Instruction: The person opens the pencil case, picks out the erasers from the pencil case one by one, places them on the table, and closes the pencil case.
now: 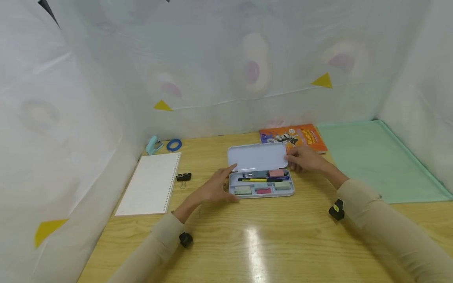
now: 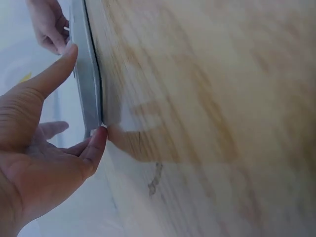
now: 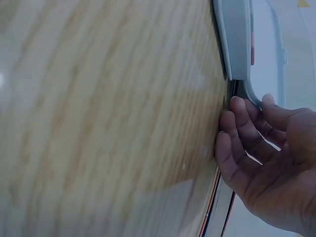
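Observation:
A pale blue pencil case (image 1: 262, 195) lies unfolded on the table, its lid (image 1: 256, 156) tipped back behind the tray. Inside the tray are a yellow-and-black pen (image 1: 260, 180), a pink eraser (image 1: 277, 173) and several small blocks. My left hand (image 1: 214, 188) spans the tray's left end, thumb by the front corner and index finger near the hinge. Its spread fingertips touch the case edge in the left wrist view. At the lid's right side my right hand (image 1: 306, 158) pinches the lid's edge between thumb and index finger; the other fingers curl beneath, near the table.
An orange book (image 1: 308, 137) lies behind the lid. To the left are a spiral-edged white notepad (image 1: 150, 182), a black binder clip (image 1: 183, 177), a blue tape roll (image 1: 174, 145) and a light blue stapler (image 1: 153, 146). A green mat (image 1: 382, 161) covers the right side.

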`<state>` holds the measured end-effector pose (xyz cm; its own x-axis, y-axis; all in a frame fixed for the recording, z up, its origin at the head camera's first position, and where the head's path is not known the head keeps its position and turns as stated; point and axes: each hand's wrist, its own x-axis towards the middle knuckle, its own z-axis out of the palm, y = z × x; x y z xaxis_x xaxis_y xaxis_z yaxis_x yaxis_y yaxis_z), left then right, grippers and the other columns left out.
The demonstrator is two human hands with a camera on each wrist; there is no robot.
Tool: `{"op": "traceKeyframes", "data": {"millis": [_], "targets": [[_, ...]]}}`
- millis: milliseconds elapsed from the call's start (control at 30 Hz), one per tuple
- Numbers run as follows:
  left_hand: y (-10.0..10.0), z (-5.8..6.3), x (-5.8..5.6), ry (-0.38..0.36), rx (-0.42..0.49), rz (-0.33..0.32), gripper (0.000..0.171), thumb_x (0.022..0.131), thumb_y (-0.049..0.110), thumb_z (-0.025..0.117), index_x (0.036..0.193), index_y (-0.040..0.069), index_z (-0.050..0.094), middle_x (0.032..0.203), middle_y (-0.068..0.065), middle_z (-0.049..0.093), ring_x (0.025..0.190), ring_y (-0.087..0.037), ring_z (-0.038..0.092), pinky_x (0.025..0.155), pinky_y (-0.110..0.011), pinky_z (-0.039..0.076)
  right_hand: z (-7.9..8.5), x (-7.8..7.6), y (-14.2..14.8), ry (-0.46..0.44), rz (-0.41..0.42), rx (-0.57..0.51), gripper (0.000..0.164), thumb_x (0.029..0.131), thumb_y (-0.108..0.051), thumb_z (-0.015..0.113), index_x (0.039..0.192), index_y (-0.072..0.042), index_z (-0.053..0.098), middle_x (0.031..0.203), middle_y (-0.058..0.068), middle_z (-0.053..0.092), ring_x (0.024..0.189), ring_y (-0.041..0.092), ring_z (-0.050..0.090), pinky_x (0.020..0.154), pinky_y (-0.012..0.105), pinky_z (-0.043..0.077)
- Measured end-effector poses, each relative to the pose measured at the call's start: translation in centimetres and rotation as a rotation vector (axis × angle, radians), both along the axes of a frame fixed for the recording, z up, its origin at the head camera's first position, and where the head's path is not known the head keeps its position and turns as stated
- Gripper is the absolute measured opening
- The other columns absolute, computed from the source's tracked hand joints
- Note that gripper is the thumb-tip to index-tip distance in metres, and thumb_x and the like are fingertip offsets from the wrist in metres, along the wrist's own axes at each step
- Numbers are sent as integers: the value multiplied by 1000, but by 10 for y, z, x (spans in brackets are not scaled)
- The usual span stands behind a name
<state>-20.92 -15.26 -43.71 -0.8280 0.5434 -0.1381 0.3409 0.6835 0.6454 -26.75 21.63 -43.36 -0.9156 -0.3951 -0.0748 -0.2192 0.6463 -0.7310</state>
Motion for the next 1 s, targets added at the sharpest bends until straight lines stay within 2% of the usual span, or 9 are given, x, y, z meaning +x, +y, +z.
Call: {"op": "traceKeyframes", "data": {"millis": [200,400,467,600,733,833,1000], "targets": [[-2,-1,-4,-21,-40,-9,108,84,41,88,166,12,23,155,-19,36,135,-33,40,112,-52,41,3,9,2,69,50,0,26,107,-18,61,91,-1,73,79,9,70,67,20,63,59,31,51],[-5,-4,-7,-14,-35,-20,109,83,45,88,164,10,24,154,-16,38,137,-29,39,117,-49,36,5,26,8,166,18,-8,12,103,-12,65,105,-1,71,91,8,69,76,19,57,66,31,48],[-6,-6,-10,-13,-29,-23,108,81,46,89,162,11,27,152,-13,40,137,-27,40,117,-47,36,5,33,8,153,36,-52,13,102,-9,67,111,-1,70,99,10,69,82,21,60,70,31,50],[-8,-8,-16,-35,3,-37,106,77,45,92,158,13,30,145,-11,45,133,-26,43,115,-45,38,3,42,1,68,98,-153,26,100,-6,69,125,0,65,113,17,67,90,26,63,74,32,54],[-9,-11,-23,-70,40,-60,104,76,41,94,155,14,32,140,-10,45,129,-25,43,113,-43,39,2,47,-8,10,108,-166,36,97,-7,73,131,0,63,119,20,63,92,26,62,74,32,54],[-10,-12,-26,-91,47,-76,104,76,39,94,155,14,31,138,-10,45,128,-24,43,112,-42,39,0,47,-14,11,92,-135,37,95,-7,75,129,-1,64,118,19,62,90,24,60,74,32,52],[-9,-10,-28,-94,41,-85,105,76,39,94,155,13,31,135,-10,45,126,-25,42,110,-43,38,-2,44,-21,84,94,-78,36,91,-2,77,125,0,66,116,18,64,81,19,56,69,29,48]]}}
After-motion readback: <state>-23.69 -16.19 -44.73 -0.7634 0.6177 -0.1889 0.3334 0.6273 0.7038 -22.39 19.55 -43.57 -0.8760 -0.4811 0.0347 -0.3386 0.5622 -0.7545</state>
